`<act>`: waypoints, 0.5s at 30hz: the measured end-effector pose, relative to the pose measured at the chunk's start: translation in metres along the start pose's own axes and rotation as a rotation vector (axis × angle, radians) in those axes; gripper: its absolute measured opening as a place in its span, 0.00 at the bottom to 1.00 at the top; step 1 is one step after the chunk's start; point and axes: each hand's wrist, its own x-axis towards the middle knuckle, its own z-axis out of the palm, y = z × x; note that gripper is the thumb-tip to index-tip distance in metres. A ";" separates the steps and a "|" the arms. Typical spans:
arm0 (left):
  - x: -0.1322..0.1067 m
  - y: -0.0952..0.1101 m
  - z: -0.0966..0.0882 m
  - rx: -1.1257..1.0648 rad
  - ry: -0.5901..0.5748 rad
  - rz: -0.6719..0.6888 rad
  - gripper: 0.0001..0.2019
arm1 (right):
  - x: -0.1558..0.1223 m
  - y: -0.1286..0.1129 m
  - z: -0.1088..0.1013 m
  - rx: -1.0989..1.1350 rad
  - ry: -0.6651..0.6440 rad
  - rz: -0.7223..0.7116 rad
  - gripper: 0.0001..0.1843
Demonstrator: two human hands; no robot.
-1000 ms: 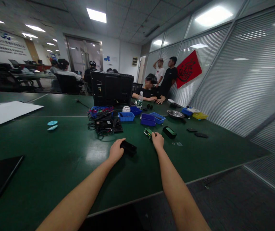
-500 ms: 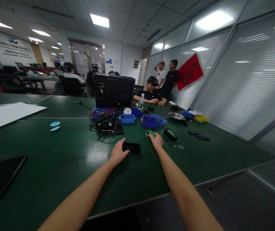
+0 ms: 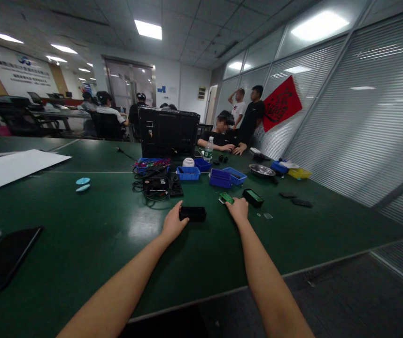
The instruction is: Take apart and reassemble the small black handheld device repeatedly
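My left hand (image 3: 174, 222) is closed around the left end of a black box-shaped housing (image 3: 193, 214) on the green table. To its right, my right hand (image 3: 238, 210) pinches the near right edge of a green circuit board (image 3: 227, 197). A small pale piece shows at the board's left side; whether it is attached I cannot tell. Just beyond that hand, on its right, lies an open black case (image 3: 252, 197) with a green board inside. A small white ring (image 3: 259, 215) and a thin clear square (image 3: 268, 216) rest on the table nearby.
Blue bins (image 3: 188, 173) stand beyond my hands, beside tangled cables and a black adapter (image 3: 155, 184). Behind them is a monitor (image 3: 169, 134). A metal bowl (image 3: 262, 170) and yellow tray (image 3: 299, 173) are at right. A co-worker sits across the table near a bottle (image 3: 208, 149).
My right hand has moved a little to the right with the green circuit board. My left hand stays on the black housing, which looks slightly turned. The whole view has shifted slightly.
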 end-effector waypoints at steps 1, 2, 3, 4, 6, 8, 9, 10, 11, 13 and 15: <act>0.000 0.000 0.000 -0.011 -0.009 -0.002 0.35 | 0.000 0.002 -0.002 -0.011 -0.019 -0.003 0.24; 0.000 0.001 -0.001 -0.024 -0.019 -0.002 0.35 | 0.001 0.004 -0.004 -0.012 -0.034 -0.003 0.24; -0.001 0.001 -0.001 -0.037 -0.031 -0.001 0.35 | 0.001 0.005 -0.004 -0.002 -0.043 -0.003 0.23; -0.001 0.000 -0.001 -0.049 -0.045 0.000 0.36 | 0.001 0.006 -0.004 0.021 -0.046 -0.004 0.23; -0.001 0.000 -0.001 -0.067 -0.068 0.009 0.36 | 0.002 0.006 -0.002 0.118 -0.033 -0.008 0.22; 0.000 -0.001 -0.001 -0.075 -0.081 0.017 0.36 | 0.002 0.002 0.002 0.312 -0.029 0.011 0.21; 0.000 -0.002 -0.001 -0.078 -0.084 0.021 0.36 | 0.001 -0.001 0.003 0.460 -0.045 0.032 0.21; 0.000 -0.003 0.000 -0.081 -0.085 0.023 0.36 | 0.000 -0.006 0.004 0.638 -0.078 0.054 0.21; 0.000 -0.003 0.000 -0.084 -0.086 0.023 0.36 | -0.002 -0.011 0.003 0.835 -0.131 0.064 0.22; 0.001 -0.004 0.001 -0.088 -0.089 0.019 0.36 | -0.009 -0.022 0.001 1.222 -0.285 0.028 0.24; 0.001 -0.004 0.001 -0.089 -0.092 0.009 0.36 | -0.019 -0.034 -0.005 1.460 -0.452 -0.104 0.23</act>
